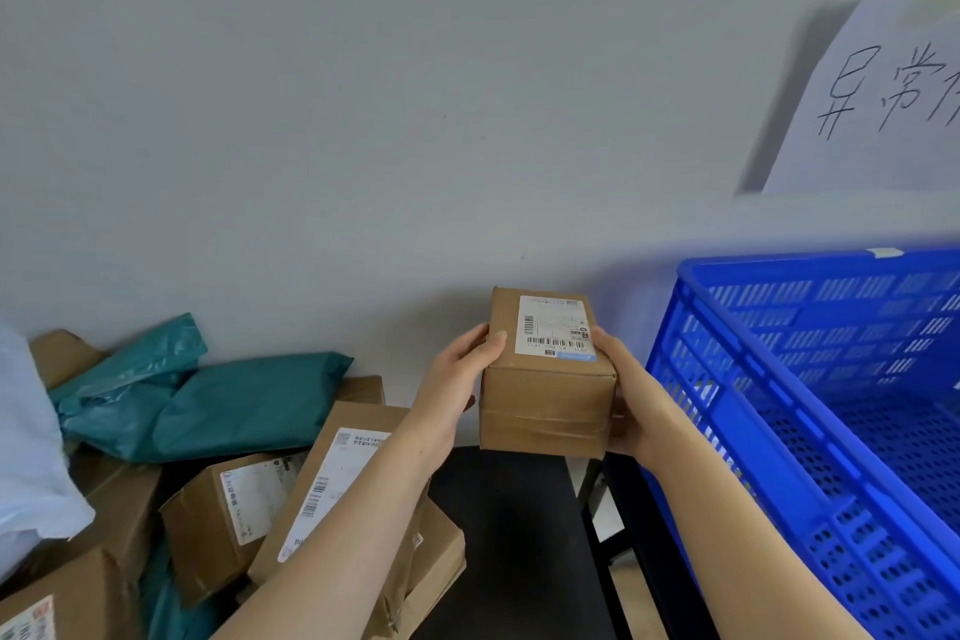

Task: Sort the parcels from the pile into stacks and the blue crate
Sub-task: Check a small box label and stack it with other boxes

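I hold a small brown cardboard box (545, 400) with a white shipping label on top, lifted above the black table (514, 535). My left hand (457, 379) grips its left side, thumb on the top edge. My right hand (623, 395) grips its right side. The blue crate (727, 411) stands just to the right of the box, its slotted walls open at the top. The pile of parcels (234, 483) lies at the lower left: several brown boxes with labels and teal plastic mailers (244, 400).
A grey wall runs close behind everything. A white paper sign (878, 104) with handwritten characters hangs on it above the crate. A white soft parcel (26, 452) sits at the far left edge. A gap separates the table from the crate's support.
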A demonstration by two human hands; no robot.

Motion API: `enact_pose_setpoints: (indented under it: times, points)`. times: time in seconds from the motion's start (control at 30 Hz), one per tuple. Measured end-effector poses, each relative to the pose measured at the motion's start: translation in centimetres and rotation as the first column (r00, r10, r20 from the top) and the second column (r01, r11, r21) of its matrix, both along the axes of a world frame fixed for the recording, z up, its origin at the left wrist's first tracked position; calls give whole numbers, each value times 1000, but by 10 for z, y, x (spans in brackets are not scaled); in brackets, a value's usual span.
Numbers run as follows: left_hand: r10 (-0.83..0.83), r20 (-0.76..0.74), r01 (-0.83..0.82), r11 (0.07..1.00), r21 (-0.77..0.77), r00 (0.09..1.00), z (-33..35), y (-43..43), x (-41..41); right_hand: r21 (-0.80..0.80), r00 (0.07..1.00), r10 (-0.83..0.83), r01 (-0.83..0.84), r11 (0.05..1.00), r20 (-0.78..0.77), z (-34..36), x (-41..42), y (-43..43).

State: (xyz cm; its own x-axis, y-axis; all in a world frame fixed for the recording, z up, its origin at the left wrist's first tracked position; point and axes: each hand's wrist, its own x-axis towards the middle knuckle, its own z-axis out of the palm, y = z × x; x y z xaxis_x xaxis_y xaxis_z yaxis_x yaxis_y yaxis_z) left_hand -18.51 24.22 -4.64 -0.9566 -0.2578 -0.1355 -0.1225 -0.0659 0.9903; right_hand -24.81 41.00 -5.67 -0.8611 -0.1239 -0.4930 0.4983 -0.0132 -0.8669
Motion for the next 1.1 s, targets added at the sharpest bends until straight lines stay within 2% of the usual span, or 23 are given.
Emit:
enact_pose_setpoints:
  times: [0.2,0.43,0.67,0.9,1.1]
  points:
    - [-32,63,32,999,13,997,-5,7,-3,-26,994,63,-61,998,92,-7,-4,8]
    - [-34,122,35,999,-2,992,-24,9,-11,47,992,92,-96,994,82,-26,-14,9]
    - [-25,202,20,999,29,979,-73,18,-14,70,987,157,-156,985,-16,-59,-22,7]
    - [38,310,-37,999,-8,950,-122,26,-12,126,983,181,-183,975,25,-102,-17,-3]
    - [74,389,-63,997,-40,918,-144,26,-19,247,966,257,-246,937,-12,-128,-21,-11]
